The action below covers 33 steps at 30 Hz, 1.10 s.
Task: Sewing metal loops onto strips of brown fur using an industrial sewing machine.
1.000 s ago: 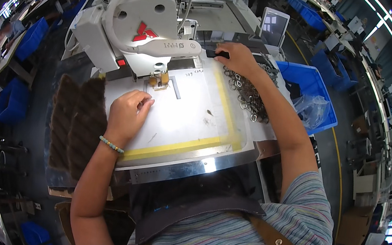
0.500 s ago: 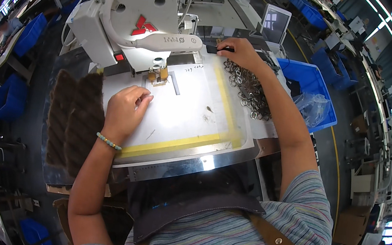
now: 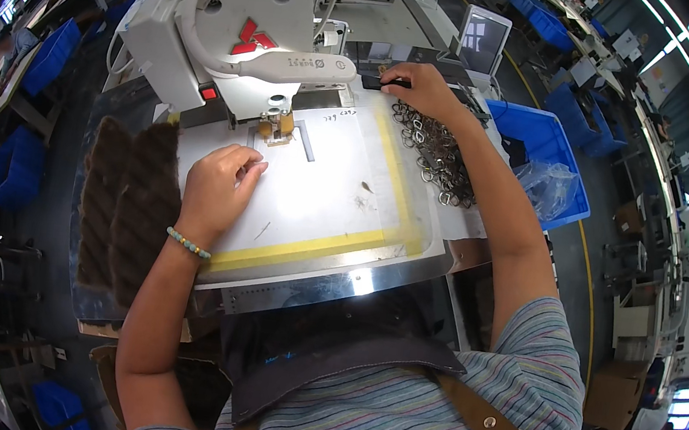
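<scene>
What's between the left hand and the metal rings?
Between the left hand and rings, the head view shows white sheet, crossed by yellow tape.

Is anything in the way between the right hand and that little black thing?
Nothing visible is. The right hand is right at the black thing, its fingers seemingly touching it. The metal rings lie nearer the person, not between them.
</scene>
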### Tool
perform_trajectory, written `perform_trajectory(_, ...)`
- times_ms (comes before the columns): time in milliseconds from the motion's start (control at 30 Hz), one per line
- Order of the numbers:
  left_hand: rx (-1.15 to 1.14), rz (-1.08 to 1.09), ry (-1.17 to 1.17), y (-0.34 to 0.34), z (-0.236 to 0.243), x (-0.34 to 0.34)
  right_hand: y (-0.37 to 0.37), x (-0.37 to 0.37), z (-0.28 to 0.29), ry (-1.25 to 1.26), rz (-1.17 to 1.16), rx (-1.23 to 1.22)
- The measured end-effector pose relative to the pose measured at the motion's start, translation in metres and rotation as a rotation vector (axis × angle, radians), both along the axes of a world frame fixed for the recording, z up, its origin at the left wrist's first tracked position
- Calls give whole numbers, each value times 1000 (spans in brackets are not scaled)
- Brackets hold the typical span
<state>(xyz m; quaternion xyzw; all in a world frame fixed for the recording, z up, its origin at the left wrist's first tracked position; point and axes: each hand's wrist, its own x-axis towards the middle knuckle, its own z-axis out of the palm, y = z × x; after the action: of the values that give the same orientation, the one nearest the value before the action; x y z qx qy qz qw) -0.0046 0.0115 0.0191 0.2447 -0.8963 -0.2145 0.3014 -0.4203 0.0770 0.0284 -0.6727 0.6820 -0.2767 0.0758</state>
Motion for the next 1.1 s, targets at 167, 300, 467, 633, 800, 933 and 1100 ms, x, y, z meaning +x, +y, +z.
perform_trajectory(167, 1, -2, -2, 0, 0, 0, -2, -2, -3, -49, 59, -77)
perform_trajectory(300, 8, 2, -7, 0, 0, 0, -1, -3, -1, -19, 29, -16)
perform_trajectory(467, 23, 3, -21, 0, -1, 0, -3, -6, -7, -42, 65, -99)
perform_trajectory(633, 12, 30, -1, 1, 0, 0, -6, -5, -6, 192, -14, -231)
perform_trajectory(800, 9, 19, 15, 1, 1, 0, 3, 3, 31, 351, -372, -459)
perform_trajectory(933, -11, 19, 10, 0, -1, 0, 12, 35, 38, 256, -366, -393)
perform_trajectory(1100, -73, -22, 1, -2, -3, 0, 20, 99, -3, -44, -11, -86)
